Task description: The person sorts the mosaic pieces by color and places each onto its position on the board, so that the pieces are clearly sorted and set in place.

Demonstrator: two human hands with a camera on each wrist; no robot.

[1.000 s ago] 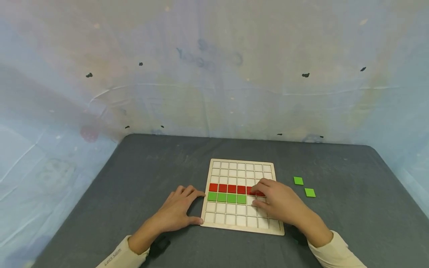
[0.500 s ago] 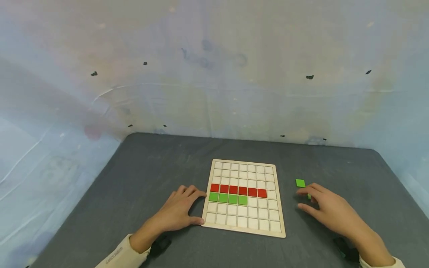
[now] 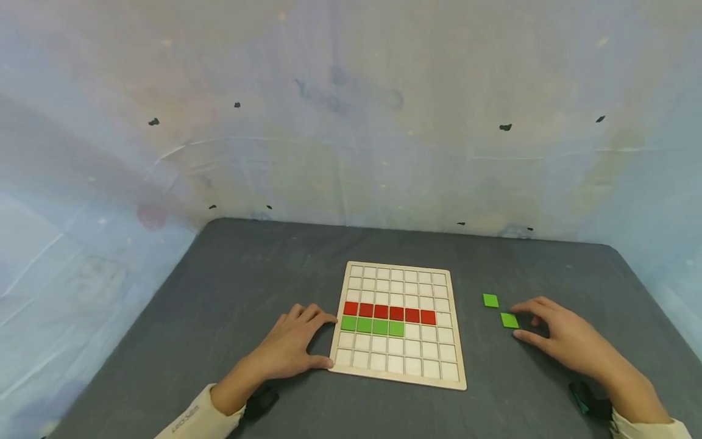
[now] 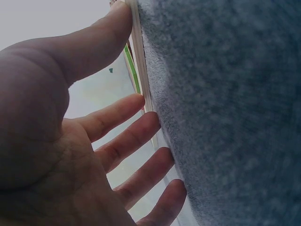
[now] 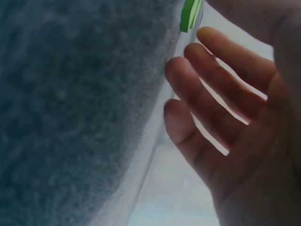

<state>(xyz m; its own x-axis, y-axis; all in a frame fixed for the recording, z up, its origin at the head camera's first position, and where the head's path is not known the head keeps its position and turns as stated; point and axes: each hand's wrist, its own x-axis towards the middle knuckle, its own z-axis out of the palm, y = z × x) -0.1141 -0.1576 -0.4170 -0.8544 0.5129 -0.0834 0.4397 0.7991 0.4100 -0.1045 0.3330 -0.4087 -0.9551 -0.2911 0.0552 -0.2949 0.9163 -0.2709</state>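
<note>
A wooden grid board (image 3: 395, 379) lies on the dark table. One row holds red square tiles (image 3: 381, 311), and the row below it has several green square tiles (image 3: 364, 325) at its left end. My left hand (image 3: 290, 344) touches the board's left edge with thumb and index finger, its fingers spread in the left wrist view. To the right of the board, my right hand (image 3: 565, 335) has thumb and index finger parted around the near loose green tile (image 3: 509, 320), fingertips right at its edges. Another loose green tile (image 3: 490, 300) lies a little farther back.
The dark table (image 3: 263, 262) extends around the board to rounded far corners. Behind it hangs a pale patterned cloth (image 3: 351, 152) with small dark marks. A black device (image 3: 589, 399) sits under the right wrist.
My right hand has left the board's red row and moved right to the near loose green tile. One more red tile shows uncovered. The left hand stays at the board's edge.
</note>
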